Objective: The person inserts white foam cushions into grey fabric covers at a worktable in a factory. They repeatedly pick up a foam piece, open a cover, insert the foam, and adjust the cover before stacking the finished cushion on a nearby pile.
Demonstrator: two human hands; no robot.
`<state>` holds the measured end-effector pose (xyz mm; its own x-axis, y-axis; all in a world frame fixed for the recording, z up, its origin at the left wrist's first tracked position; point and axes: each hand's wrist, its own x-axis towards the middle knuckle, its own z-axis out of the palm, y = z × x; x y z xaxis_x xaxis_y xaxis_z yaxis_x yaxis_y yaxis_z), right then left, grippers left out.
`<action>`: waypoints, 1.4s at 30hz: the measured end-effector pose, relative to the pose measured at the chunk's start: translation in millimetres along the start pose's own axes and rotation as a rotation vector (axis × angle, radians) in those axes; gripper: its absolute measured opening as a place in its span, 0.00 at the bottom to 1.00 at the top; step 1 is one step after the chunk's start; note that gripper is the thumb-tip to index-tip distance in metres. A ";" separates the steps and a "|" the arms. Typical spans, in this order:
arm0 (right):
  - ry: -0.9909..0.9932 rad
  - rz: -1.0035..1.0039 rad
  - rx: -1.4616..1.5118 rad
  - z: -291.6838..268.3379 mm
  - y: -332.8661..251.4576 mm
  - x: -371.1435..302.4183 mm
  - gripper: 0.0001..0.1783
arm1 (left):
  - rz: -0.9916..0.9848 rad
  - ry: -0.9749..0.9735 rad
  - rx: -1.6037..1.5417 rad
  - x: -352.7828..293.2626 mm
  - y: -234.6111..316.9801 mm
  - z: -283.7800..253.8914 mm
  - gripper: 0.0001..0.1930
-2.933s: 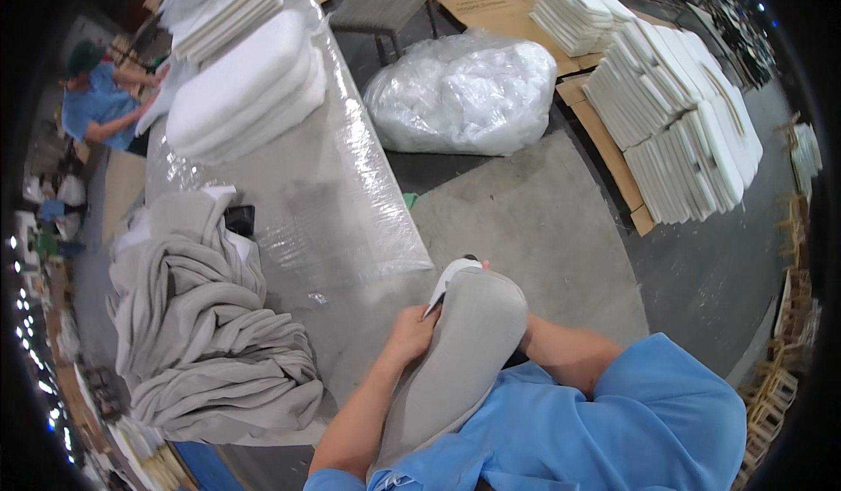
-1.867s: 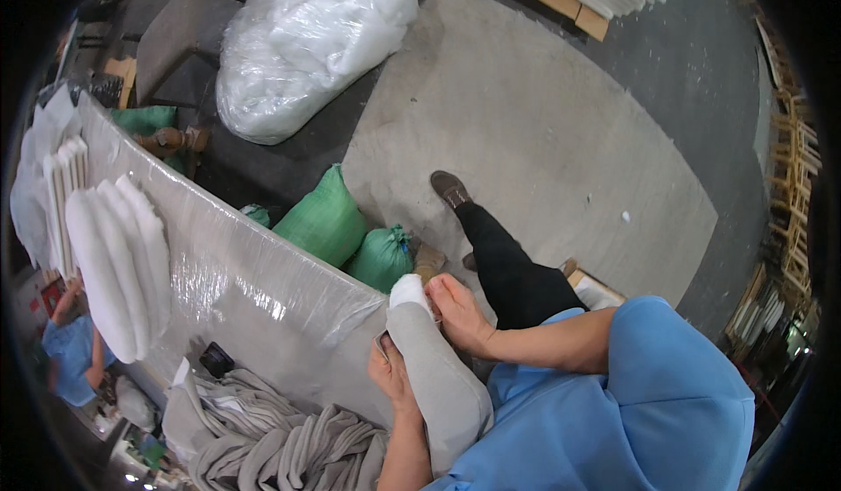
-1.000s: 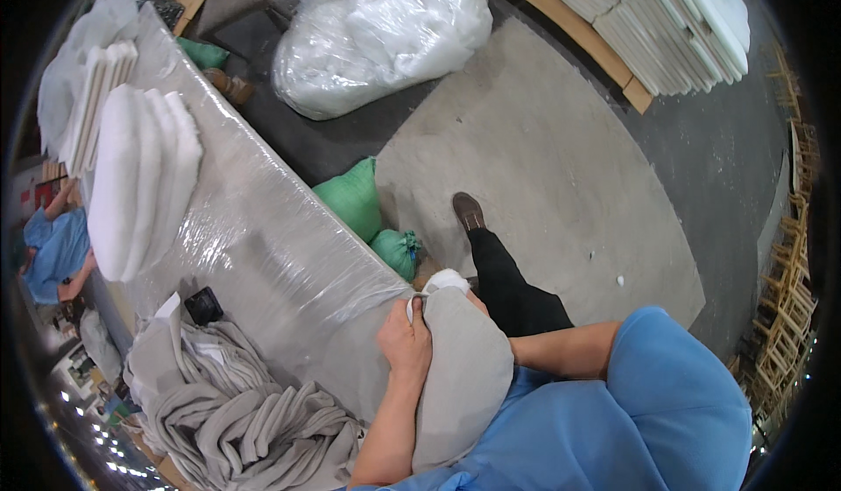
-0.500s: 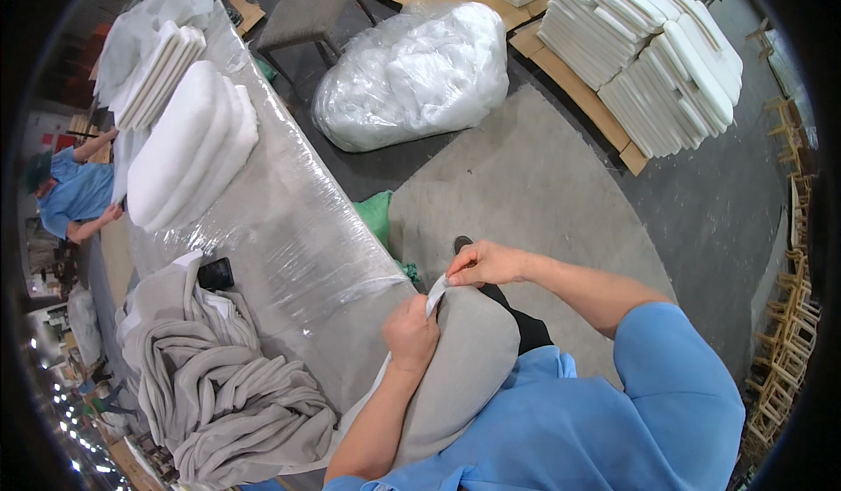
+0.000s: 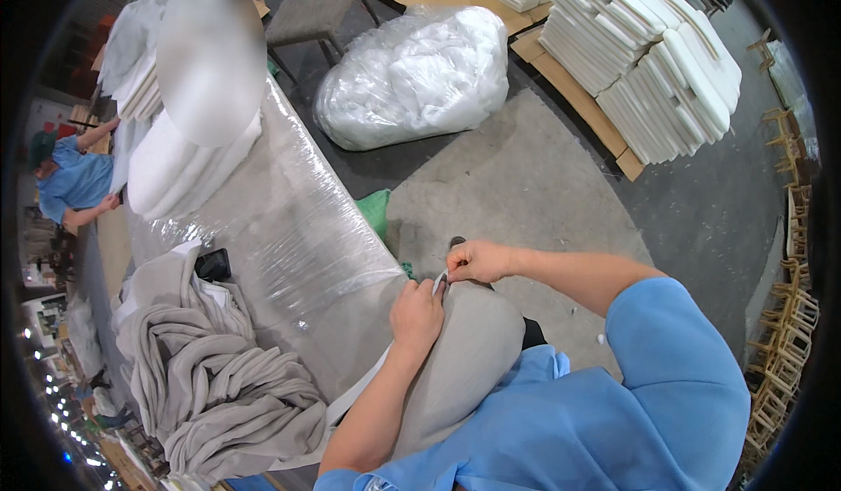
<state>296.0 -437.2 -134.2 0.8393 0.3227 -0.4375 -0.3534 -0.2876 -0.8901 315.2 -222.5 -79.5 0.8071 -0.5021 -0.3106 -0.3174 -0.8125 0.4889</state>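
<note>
A light grey fabric cover (image 5: pixel 477 338) with a white edge lies over my lap, its rounded end bulging toward the floor. My left hand (image 5: pixel 417 314) is closed on the cover's edge. Just beyond it, my right hand (image 5: pixel 479 261) pinches the same edge between thumb and fingertips. A short bit of white edging (image 5: pixel 441 277) shows between the two hands, which are close together. Whatever the fingertips cover is hidden. Beside my left forearm, a heap of grey fabric covers (image 5: pixel 232 390) is piled on the plastic-wrapped table (image 5: pixel 324 250).
A black phone-like object (image 5: pixel 213 265) lies by the heap. White padding (image 5: pixel 197 171) is stacked farther up the table, partly blurred. A co-worker in blue (image 5: pixel 74 176) stands at the far left. Beyond are a bagged white bundle (image 5: pixel 416 75), stacked white pads (image 5: pixel 648 53) and a chair (image 5: pixel 311 14).
My left hand has moved up the edge toward my right hand, so less white edging shows between them. My right hand still pinches at nearly the same place.
</note>
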 end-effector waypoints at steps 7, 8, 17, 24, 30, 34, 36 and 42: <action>0.275 0.151 -0.022 19.4 22.2 -3.4 0.13 | 0.106 0.018 0.176 19.6 3.8 14.0 0.15; 0.287 0.155 -0.032 19.7 25.6 0.0 0.12 | 0.122 0.033 0.181 21.3 3.6 14.9 0.15; 0.140 0.426 0.231 18.0 37.9 33.7 0.06 | 0.056 -0.019 0.156 38.8 -16.3 25.6 0.17; 0.062 0.568 0.490 17.1 36.8 42.9 0.06 | 0.032 -0.089 0.137 47.7 -23.8 24.9 0.19; -0.045 0.414 0.693 -6.0 18.6 19.7 0.10 | 0.126 0.176 0.106 27.7 -23.6 13.1 0.15; -0.143 0.394 0.630 -12.0 15.7 18.8 0.12 | 0.182 0.214 0.110 17.8 -18.1 6.1 0.12; -0.207 0.407 0.550 -15.0 15.5 22.3 0.13 | 0.187 0.215 0.103 15.4 -18.5 5.7 0.12; -0.099 0.318 0.377 -6.7 14.7 11.7 0.11 | 0.085 -0.026 0.025 20.5 -21.3 4.7 0.18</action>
<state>303.4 -443.7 -151.5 0.6290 0.3611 -0.6884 -0.7255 -0.0454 -0.6867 336.2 -216.8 -100.2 0.7637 -0.5769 -0.2897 -0.3968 -0.7735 0.4943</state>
